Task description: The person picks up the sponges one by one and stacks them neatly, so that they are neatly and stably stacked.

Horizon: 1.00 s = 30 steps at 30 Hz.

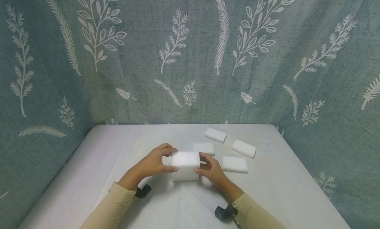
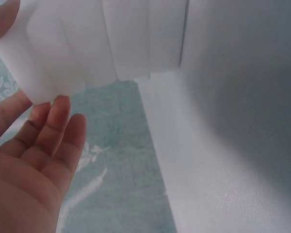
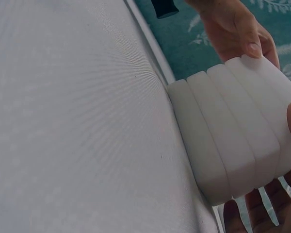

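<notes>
The left hand (image 1: 152,163) and right hand (image 1: 211,169) grip a white stack (image 1: 186,166) from opposite sides, thumbs toward its near face. The stack stands on the pale counter (image 1: 276,192), its blocks flat, one on another. Four loose blocks (image 1: 235,164) lie apart, behind it and to its right. Beyond, a leaf-patterned curtain (image 1: 196,64) surrounds the counter's far edge and sides.

A person in beige sleeves (image 1: 111,206) holds a white block (image 1: 185,167) between both hands on a white table (image 1: 115,153), the left hand (image 1: 154,161) gripping its left side and the right hand (image 1: 212,168) its right. Four flat white pieces (image 1: 235,164) lie beyond and to the right, one partly behind the block. A grey-green curtain (image 1: 196,67) with white leaf sprigs hangs behind and along both sides.
</notes>
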### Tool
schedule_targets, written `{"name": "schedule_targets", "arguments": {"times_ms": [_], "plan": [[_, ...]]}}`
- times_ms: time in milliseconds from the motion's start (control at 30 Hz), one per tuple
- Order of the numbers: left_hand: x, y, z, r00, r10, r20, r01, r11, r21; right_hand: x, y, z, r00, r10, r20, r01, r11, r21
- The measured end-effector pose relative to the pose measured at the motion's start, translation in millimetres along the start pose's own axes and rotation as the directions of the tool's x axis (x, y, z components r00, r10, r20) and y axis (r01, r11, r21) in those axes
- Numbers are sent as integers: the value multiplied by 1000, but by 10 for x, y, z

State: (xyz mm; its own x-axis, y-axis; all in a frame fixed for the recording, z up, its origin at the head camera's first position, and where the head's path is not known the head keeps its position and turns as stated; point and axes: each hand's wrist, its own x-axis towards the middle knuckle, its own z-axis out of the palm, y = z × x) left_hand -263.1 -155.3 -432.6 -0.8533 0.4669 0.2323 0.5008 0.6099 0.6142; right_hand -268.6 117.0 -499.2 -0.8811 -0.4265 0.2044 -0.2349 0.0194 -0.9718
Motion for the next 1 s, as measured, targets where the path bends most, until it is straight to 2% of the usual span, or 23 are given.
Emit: {"name": "schedule_targets", "arguments": {"times_ms": [167,433,533,767,867,1000], "plan": [[11,-10,0,1000,13,17,-13,1000,2,5,9,-6,1000,-19,0,19,1000,-10],[22,-21,-4,999,49,24,-48,999,-26,8,-22,-22,1000,1,9,-2,1000,5],[31,-30,0,999,49,22,-49,999,-19,5,-62,-19,1000,8,9,-8,1000,-7],[21,-66,18,1000,16,23,-15,1000,-13,-66,-328,21,1000,5,22,-5,1000,-24],[7,-69,16,1000,9,27,-9,1000,-26,-68,-344,22,1000,0,26,1,1000,-22],[6,-65,4,999,9,44,-7,999,-41,-19,-335,-12,998,-46,32,47,998,-31]]}}
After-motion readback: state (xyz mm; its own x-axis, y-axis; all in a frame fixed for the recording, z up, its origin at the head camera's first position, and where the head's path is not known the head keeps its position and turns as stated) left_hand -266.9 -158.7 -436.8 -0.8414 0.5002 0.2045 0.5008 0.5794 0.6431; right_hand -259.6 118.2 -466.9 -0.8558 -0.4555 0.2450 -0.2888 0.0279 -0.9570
